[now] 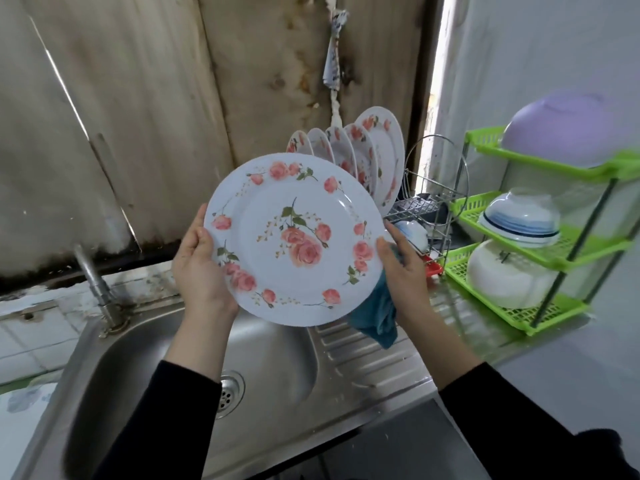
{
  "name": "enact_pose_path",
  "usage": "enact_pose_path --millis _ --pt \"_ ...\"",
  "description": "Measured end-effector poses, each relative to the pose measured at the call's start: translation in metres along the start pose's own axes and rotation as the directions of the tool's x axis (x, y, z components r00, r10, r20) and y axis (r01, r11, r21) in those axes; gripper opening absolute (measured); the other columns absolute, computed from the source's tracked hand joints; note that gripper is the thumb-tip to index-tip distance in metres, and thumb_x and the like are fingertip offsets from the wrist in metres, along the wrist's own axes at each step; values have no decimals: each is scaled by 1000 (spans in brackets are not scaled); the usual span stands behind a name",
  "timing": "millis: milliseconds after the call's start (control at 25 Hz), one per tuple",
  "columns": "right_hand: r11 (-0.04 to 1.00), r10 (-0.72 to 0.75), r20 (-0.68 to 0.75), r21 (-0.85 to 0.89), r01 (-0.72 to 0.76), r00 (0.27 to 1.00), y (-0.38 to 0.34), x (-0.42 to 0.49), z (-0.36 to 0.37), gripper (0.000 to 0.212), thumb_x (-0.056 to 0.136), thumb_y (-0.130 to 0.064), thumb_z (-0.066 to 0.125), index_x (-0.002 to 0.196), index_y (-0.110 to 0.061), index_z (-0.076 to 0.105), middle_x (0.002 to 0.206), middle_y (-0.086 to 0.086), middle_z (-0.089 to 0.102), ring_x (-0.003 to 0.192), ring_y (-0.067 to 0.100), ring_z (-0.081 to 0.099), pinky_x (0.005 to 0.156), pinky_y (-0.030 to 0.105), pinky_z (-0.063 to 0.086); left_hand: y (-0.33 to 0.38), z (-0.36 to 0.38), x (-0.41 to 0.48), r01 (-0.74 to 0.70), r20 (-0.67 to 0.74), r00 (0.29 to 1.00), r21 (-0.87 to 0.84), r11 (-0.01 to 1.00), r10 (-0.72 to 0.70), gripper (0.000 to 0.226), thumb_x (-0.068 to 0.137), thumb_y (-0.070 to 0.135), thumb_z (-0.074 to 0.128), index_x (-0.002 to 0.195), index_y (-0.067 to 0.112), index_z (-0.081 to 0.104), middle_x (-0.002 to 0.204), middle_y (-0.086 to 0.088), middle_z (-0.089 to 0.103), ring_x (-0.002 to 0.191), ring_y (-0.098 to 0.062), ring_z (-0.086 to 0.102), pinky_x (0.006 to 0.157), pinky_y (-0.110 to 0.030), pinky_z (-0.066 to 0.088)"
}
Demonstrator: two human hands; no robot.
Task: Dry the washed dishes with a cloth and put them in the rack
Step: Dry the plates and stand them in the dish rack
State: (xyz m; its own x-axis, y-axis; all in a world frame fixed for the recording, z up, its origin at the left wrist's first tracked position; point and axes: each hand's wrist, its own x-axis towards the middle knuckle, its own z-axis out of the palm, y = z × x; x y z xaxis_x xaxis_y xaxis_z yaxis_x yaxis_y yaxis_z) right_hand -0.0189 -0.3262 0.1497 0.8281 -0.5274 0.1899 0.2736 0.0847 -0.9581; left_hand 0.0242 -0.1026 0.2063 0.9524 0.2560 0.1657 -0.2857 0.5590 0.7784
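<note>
A white plate with pink roses (294, 237) is held upright over the sink, its face toward me. My left hand (199, 268) grips its left rim. My right hand (403, 271) holds the right rim, with a teal cloth (377, 313) bunched under its fingers and hanging below behind the plate. Behind, a wire dish rack (426, 202) stands on the drainboard with several matching rose plates (367, 154) set on edge in it.
A steel sink (194, 368) with a tap (97, 285) lies below. At the right stands a green three-tier shelf (540, 258) holding a purple bowl (561, 129), a blue-striped bowl (519, 220) and a white bowl (509, 282). A small bowl (414, 233) sits low in the rack.
</note>
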Motion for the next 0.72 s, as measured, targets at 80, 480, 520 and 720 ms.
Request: enact_pose_path --millis 80,480,520,720 --pt "992 3 -11 122 -2 1000 -6 -7 2 45 84 -26 74 119 -47 57 128 -2 62 110 21 64 86 44 58 -7 7 -3 39 6 999 13 999 -39 30 105 16 37 120 22 62 119 -1 69 108 -18 66 88 -37 57" --pt "973 -64 -53 217 74 997 -54 -14 -57 64 83 9 62 128 -36 56 122 0 67 100 25 68 71 37 59 -31 50 5 -8 187 981 299 954 -51 32 100 11 50 130 20 55 133 -2 58 121 -17 56 102 -39 48" --pt "983 -72 -72 162 83 995 -60 -15 -66 64 83 10 62 124 -39 58 120 0 68 98 23 69 70 35 59 -29 62 8 -66 234 972 322 944 -11 35 100 9 49 133 20 53 134 2 56 120 -8 55 101 -31 48" --pt "972 -183 -81 -166 168 980 -92 -21 -105 66 83 10 60 117 -47 61 120 -17 64 107 15 65 79 31 59 -32 124 47 -502 578 804 536 679 138 48 94 17 54 141 22 46 148 1 43 140 -14 34 115 -36 30"
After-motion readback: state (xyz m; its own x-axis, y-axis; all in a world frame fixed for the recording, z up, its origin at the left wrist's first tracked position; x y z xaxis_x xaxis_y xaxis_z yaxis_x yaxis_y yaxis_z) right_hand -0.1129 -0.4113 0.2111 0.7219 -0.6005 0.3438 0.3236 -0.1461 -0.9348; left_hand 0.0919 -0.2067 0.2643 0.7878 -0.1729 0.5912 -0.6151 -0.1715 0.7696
